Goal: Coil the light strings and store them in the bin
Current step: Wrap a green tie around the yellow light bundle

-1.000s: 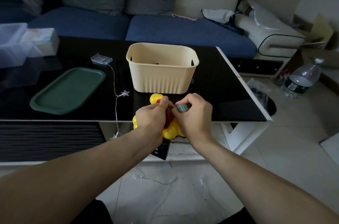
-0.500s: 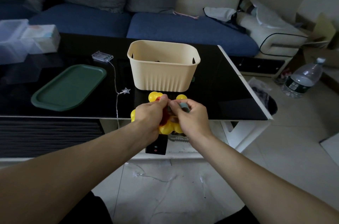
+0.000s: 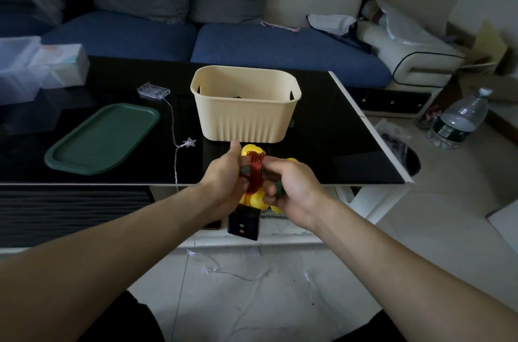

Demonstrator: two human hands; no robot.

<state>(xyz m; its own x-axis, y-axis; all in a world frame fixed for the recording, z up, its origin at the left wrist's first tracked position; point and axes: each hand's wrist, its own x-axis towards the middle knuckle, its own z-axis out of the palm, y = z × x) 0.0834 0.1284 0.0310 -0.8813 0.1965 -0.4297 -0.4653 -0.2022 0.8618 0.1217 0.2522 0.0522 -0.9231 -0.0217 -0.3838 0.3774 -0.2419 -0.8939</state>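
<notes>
A coiled light string (image 3: 254,173) of red wire with yellow ball bulbs is held between both hands at the table's near edge. My left hand (image 3: 224,179) grips its left side, and my right hand (image 3: 291,187) grips its right side along with a dark green strap. Its black battery box (image 3: 244,222) hangs below the hands. The cream ribbed bin (image 3: 245,106) stands just behind, something dark barely visible inside. A second string, clear wire with a star (image 3: 189,142) and a clear battery case (image 3: 153,90), runs over the table edge to the floor.
A green tray (image 3: 102,138) lies on the black glass table (image 3: 336,151) at the left. Clear plastic boxes (image 3: 42,67) sit at the far left. A blue sofa stands behind. A water bottle (image 3: 459,120) stands on the floor at the right. Loose wire trails on the tiles.
My hands have drawn slightly apart, exposing the red coil between them. The black battery box has swung out and now hangs clear below the hands.
</notes>
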